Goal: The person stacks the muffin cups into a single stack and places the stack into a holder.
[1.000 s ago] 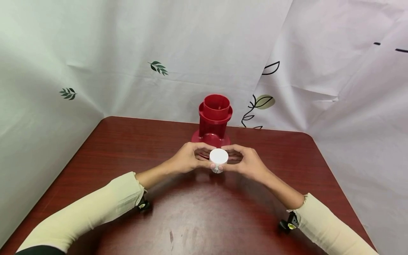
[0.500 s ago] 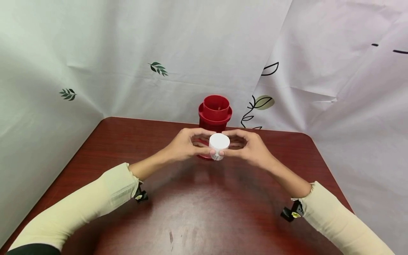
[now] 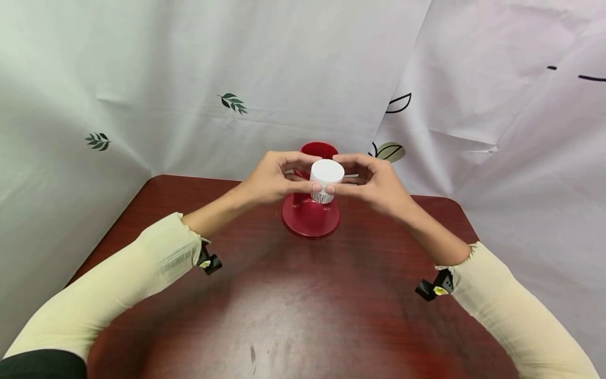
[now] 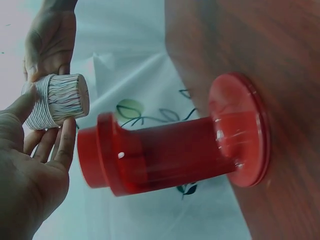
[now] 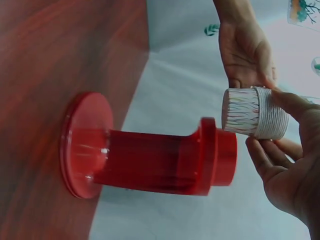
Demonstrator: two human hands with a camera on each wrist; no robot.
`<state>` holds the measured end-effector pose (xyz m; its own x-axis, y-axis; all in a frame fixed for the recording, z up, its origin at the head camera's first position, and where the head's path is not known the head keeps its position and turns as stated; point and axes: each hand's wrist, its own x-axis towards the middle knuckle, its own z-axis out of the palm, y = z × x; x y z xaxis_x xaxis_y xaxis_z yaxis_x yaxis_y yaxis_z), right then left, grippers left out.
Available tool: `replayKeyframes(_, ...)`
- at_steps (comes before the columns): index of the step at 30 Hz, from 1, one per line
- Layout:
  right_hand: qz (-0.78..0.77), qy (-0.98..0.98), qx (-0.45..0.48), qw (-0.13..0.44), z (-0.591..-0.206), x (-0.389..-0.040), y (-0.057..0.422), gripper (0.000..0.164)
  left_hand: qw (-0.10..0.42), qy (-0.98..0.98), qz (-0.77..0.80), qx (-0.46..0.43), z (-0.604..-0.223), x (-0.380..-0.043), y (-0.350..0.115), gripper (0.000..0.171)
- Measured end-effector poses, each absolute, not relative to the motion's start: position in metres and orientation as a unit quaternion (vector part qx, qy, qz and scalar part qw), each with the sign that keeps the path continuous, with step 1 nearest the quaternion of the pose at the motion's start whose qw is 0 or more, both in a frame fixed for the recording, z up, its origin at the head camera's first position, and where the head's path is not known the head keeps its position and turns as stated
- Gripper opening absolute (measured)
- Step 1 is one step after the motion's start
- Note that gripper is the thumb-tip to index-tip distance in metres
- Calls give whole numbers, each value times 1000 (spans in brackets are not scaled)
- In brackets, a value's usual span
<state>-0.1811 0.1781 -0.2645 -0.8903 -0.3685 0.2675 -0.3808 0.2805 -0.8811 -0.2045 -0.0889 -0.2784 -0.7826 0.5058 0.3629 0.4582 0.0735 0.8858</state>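
Between both hands, up off the table, is a stack of paper baking cups [image 3: 326,178], white on top with wavy coloured lines on the lowest cup [image 4: 65,96]. My left hand [image 3: 274,177] pinches its left side, thumb in front and fingers behind. On the opposite side my right hand [image 3: 381,183] grips it the same way. Just beyond stands a red plastic holder [image 3: 310,218], a tube on a round base, partly hidden by the hands and cups in the head view. In the right wrist view the stack [image 5: 250,112] is above and beside the holder's collared top [image 5: 215,157].
The red-brown wooden table [image 3: 284,305] runs back to a white curtain [image 3: 189,63] printed with leaves. The holder stands near the table's far edge.
Both hands have raised the stack from low in front of the holder's base to near its upper end. The holder has stayed where it was.
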Motion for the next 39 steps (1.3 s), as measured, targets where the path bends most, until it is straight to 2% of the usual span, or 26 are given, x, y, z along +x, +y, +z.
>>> replayKeyframes(8,556,-800,225,10,-243,-200,174,52,-11,742,599,301,-256,-220,-86,44)
replayKeyframes(17,537,-813,222,21,-225,-228,172,48,-30,749,596,287,-241,-243,-84,49)
replayKeyframes(27,531,-819,214,21,-228,-259,165,50,6,788,562,253,-231,-264,-83,49)
replayKeyframes(39,487,-845,218,-26,-243,-272,166,48,52,840,492,223,-237,-270,-80,49)
